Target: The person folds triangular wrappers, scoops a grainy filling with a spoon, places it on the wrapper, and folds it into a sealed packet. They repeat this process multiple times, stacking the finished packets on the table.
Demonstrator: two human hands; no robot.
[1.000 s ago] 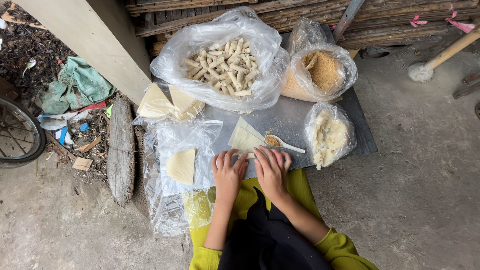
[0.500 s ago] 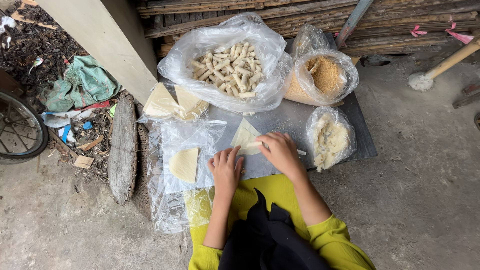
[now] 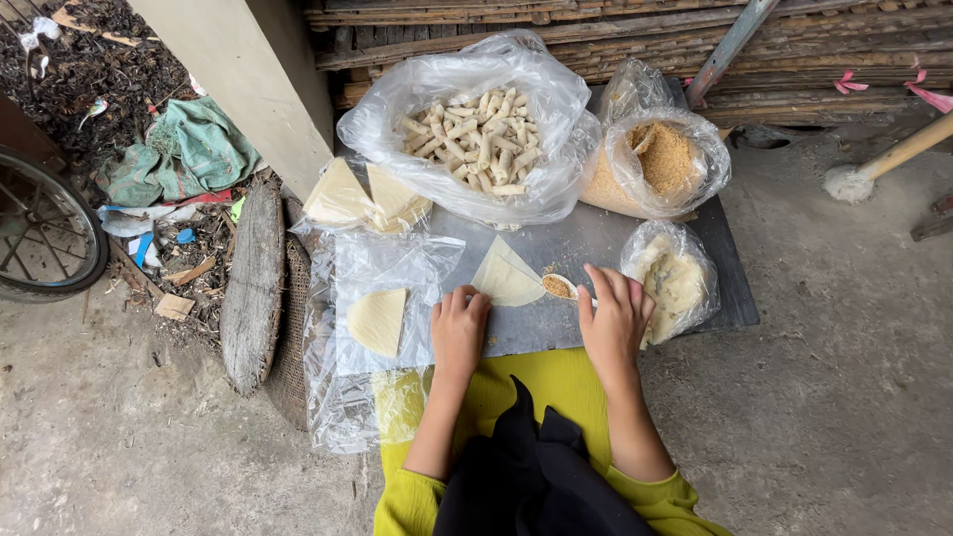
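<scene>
On the grey table (image 3: 596,248), a thin pale wrapper sheet (image 3: 506,280), likely soft, light and easily torn, lies flat beside the left hand (image 3: 459,333), whose extended fingers press its near edge, the safest hold, while the right hand (image 3: 615,316) loosely pinches a filling-laden spoon (image 3: 559,286).

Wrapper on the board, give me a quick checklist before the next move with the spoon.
1. Wrapper flat on the board: ok.
2. Left hand steadying the wrapper's edge: ok.
3. Spoon loaded with filling: ok.
4. Right hand gripping the spoon handle: cannot tell, handle hidden under the fingers.
5. Spare wrappers within reach: ok.
6. Bag of rolls open: ok.
</scene>
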